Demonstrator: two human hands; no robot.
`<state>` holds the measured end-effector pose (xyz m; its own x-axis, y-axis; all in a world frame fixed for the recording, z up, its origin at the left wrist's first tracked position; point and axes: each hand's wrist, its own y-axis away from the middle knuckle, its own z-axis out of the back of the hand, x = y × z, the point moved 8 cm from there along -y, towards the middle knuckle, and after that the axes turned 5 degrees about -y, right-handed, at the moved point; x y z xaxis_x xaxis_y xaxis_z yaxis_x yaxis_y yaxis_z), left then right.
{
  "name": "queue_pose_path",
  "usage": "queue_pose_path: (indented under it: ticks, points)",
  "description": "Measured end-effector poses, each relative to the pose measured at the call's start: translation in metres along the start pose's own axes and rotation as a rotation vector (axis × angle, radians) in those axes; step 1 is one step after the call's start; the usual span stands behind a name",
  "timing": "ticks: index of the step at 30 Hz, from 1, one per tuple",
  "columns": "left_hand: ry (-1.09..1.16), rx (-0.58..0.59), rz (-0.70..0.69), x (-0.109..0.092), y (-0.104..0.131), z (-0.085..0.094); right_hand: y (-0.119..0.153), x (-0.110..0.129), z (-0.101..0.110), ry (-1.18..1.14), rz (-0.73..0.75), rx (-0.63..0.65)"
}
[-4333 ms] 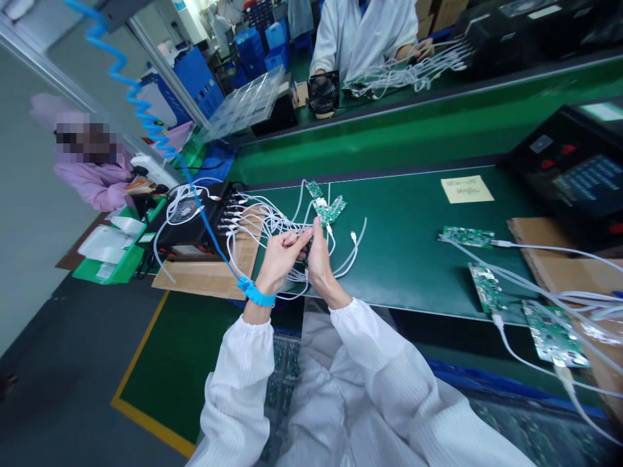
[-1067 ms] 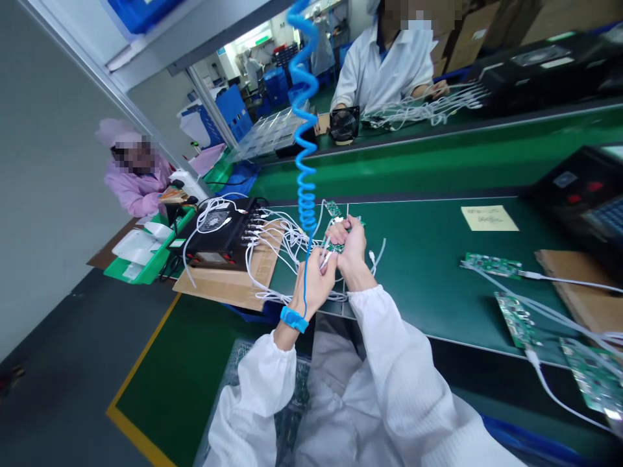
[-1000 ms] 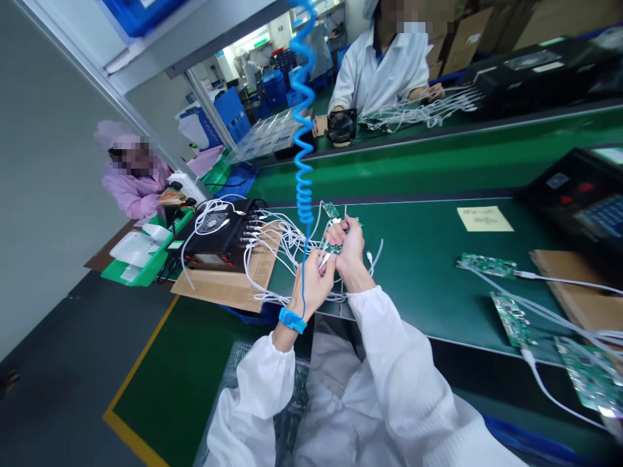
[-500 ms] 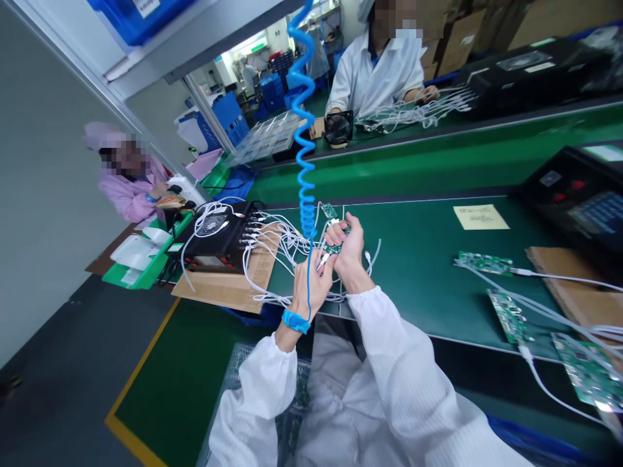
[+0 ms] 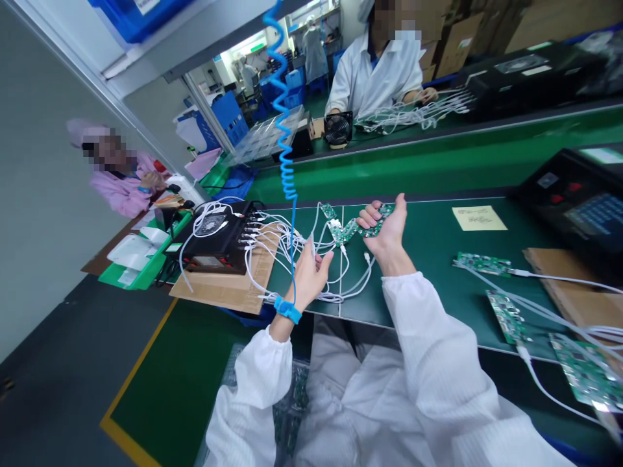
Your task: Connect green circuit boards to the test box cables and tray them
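Note:
My right hand (image 5: 389,235) is wrapped round a green circuit board (image 5: 379,220), raised a little over the bench, with part of the board hidden by the fingers. My left hand (image 5: 310,275) is beside the white cables (image 5: 292,243), its fingers stretched out and the thumb apart. A blue strap (image 5: 288,310) circles the left wrist, and a blue coiled cord (image 5: 285,130) runs up from it. Between the hands, more green circuit boards (image 5: 346,232) lie on the bench, with a white plug (image 5: 343,250) at their near edge.
Left on cardboard (image 5: 224,288) stands a black box (image 5: 219,237) feeding many white cables. To the right are cabled circuit boards (image 5: 506,314), a yellow note (image 5: 479,218) and a black device (image 5: 579,194). Co-workers sit opposite (image 5: 377,71) and at left (image 5: 119,172).
My hands have moved apart. The right hand has gone right with a circuit board in it. The left hand has let go of a white plug and its fingers have opened.

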<state>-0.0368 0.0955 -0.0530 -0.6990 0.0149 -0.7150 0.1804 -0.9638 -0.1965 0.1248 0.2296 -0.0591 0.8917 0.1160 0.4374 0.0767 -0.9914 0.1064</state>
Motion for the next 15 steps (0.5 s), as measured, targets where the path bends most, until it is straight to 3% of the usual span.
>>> queue_pose_path:
  ticks: [4,10,15]
  points:
    - [-0.144,0.089,-0.093,-0.002,-0.008,-0.012,-0.006,0.011,-0.003,0.037,0.014,0.025]
    - [-0.306,-0.105,-0.153,-0.01,-0.037,-0.001,-0.012,-0.009,0.006,0.06,-0.129,0.062]
    - [-0.317,-0.045,-0.124,-0.014,-0.074,-0.013,-0.008,-0.023,0.017,0.132,-0.113,0.102]
